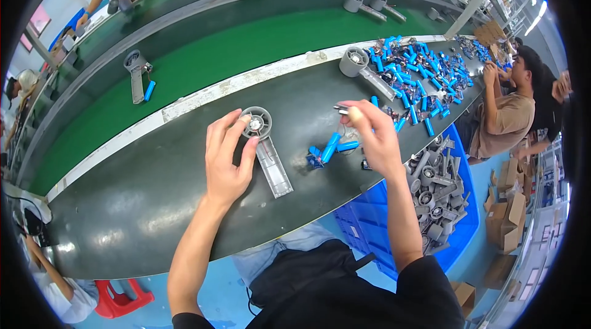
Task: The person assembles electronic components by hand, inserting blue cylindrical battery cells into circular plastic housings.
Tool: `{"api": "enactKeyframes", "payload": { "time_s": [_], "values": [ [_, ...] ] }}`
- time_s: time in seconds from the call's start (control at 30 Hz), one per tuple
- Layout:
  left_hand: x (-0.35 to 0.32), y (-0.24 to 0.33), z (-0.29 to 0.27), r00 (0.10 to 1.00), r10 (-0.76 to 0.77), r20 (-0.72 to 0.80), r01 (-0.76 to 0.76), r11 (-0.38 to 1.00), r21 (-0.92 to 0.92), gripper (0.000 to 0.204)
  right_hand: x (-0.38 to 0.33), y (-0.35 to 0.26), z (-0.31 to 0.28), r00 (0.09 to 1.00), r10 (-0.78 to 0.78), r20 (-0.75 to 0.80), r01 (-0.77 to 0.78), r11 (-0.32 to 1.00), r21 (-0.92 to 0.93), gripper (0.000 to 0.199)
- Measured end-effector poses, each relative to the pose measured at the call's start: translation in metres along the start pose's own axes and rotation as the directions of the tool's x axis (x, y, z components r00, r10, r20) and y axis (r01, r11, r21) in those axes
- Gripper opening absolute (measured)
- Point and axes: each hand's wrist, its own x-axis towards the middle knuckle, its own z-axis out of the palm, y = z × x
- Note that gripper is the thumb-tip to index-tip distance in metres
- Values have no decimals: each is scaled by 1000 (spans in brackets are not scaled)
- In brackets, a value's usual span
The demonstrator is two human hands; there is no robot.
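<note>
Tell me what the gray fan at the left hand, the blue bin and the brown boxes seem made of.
Gray fan: probably molded plastic, satin finish, from its even color and thin walls, though painted metal is possible.
Blue bin: likely hard plastic, slightly glossy, from its evenly colored, stiff-looking walls.
Brown boxes: apparently cardboard, matte, from their color and folded flaps.

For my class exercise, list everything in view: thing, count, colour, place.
Worktable: one, dark green, foreground.
Belt: one, green, beyond worktable.
Nearest housing: one, grey, mid-worktable.
Other housings: several, grey, worktable and belt.
Cylinders: many, blue, mostly piled rightward.
Crate: one, blue, lower right.
Loose parts: many, grey, inside crate.
Boxes: several, brown, right floor.
Stool: one, red, lower left.
Other people: several, mixed clothing, edges.
Left hand: one, bare, touching nearest housing.
Right hand: one, bare, pinching small object.
</note>
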Motion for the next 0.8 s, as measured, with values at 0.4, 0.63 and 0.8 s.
{"api": "enactKeyframes", "payload": {
  "time_s": [0.4, 0.63, 0.8],
  "values": [
    [23, 73, 30, 960, -63, 273, 150, 939, -310, 54, -5, -5, -2, 981, 139, 132, -192, 710, 678, 35],
    [11, 74, 43, 893, -88, 441, 259, 902, -345, 34, -10, 1, 0, 985, 167, -53, -105, 805, 585, 37],
    [6, 74, 45, 872, -189, 451, 405, 797, -449, 36, -17, 2, 10, 933, 356, -58, -216, 681, 699, 38]
  ]
}}
